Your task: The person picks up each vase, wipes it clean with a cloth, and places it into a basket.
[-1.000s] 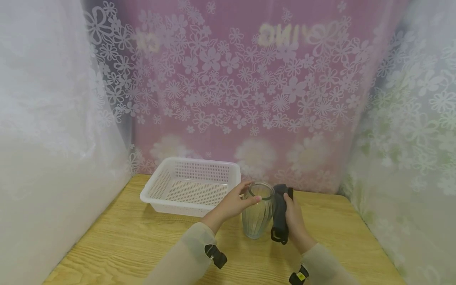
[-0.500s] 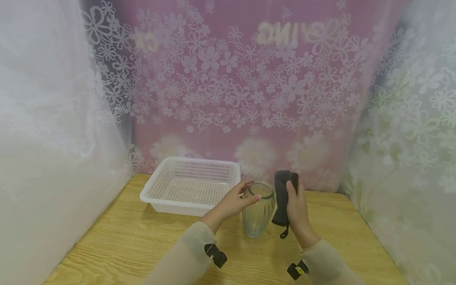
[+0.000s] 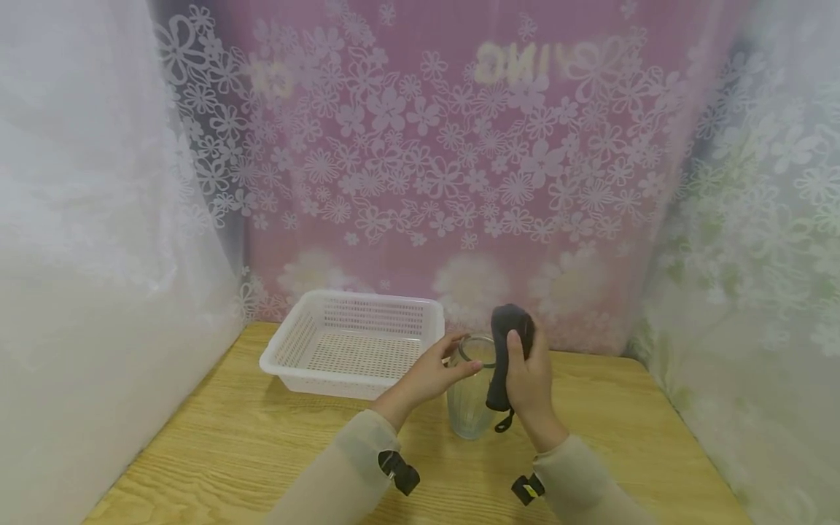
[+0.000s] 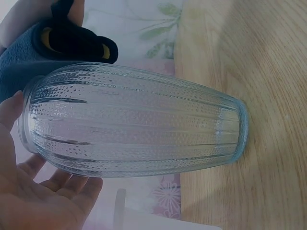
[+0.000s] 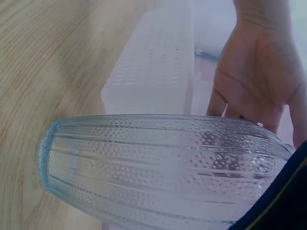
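A clear ribbed glass vase (image 3: 467, 408) stands upright on the wooden table. My left hand (image 3: 429, 373) grips it by the neck, thumb at the rim and fingers round the far side. In my right hand (image 3: 533, 383) is a folded dark navy cloth (image 3: 502, 357) with a small hanging loop, held beside the vase's upper right and overlapping its rim in the head view. The left wrist view shows yellow edging inside the folds of the cloth (image 4: 24, 52), close against the vase (image 4: 139, 120). Only a dark corner of the cloth (image 5: 288, 201) shows in the right wrist view.
A white perforated plastic basket (image 3: 351, 388) sits at the back left of the table (image 3: 249, 437), just left of the vase. Flower-patterned plastic sheeting (image 3: 420, 182) closes off the back and both sides.
My right hand has lifted the cloth from beside the vase, turned it, then brought it left over the rim's right side. My left hand stays on the vase.
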A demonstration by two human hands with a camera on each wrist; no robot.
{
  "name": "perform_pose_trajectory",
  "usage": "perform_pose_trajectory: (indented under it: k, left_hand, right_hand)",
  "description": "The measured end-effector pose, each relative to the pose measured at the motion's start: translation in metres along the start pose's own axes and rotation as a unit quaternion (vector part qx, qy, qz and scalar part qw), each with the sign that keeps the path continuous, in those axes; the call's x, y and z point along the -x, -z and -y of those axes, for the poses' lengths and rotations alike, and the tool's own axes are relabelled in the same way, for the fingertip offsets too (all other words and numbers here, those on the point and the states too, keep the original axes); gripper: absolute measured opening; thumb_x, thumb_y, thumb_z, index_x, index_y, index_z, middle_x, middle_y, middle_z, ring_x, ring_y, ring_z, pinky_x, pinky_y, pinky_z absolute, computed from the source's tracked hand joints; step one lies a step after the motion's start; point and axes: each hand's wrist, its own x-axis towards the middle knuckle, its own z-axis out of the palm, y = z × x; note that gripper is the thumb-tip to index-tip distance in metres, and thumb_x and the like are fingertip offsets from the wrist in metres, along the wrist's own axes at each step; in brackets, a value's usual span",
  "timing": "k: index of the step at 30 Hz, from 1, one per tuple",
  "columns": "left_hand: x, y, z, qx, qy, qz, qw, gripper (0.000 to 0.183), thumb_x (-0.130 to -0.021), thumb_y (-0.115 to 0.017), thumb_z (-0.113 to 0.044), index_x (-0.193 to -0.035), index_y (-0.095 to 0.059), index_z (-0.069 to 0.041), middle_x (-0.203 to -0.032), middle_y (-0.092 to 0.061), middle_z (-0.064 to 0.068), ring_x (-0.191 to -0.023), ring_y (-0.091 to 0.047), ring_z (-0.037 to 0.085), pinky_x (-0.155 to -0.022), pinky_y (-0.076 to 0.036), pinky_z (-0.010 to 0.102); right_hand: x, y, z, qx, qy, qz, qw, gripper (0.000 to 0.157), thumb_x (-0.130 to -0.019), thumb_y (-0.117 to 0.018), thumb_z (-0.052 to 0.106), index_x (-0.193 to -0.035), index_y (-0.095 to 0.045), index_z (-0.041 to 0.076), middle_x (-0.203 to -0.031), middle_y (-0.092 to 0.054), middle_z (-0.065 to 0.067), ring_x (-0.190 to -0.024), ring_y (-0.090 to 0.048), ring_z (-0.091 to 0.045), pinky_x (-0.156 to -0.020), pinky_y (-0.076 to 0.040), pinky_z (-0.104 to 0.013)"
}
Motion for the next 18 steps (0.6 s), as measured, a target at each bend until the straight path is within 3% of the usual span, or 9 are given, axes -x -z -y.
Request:
perform_pose_trajectory:
  k: [6,18]
  left_hand:
    - [0.0009,-0.0007,-0.0011,0.007,0.004,-0.001,1.0000,0.073,-0.090,-0.066,-0.060,-0.153,-0.037,-0.036,-0.159,-0.035,0.007,-0.145,-0.034,0.031,-0.108,-0.036,0.061]
    - [0.0015,-0.0013,-0.0018,0.009,0.007,-0.004,0.9999,0.074,-0.090,-0.065,-0.060,-0.153,-0.037,-0.036,-0.160,-0.034,0.008,-0.146,-0.034,0.031,-0.109,-0.036,0.061]
  right_hand:
    - [-0.0006,-0.0094,-0.0053,0.012,0.048,-0.020,0.999,0.050,-0.107,-0.047,0.024,-0.154,-0.033,0.012,-0.149,-0.041,-0.017,-0.132,-0.044,-0.035,-0.107,-0.035,-0.059]
    - [-0.0045,-0.0112,-0.0084,0.029,0.012,-0.031,0.999,0.056,-0.107,-0.046,0.033,-0.154,-0.032,0.005,-0.142,-0.043,-0.023,-0.119,-0.051,-0.040,-0.095,-0.044,-0.058]
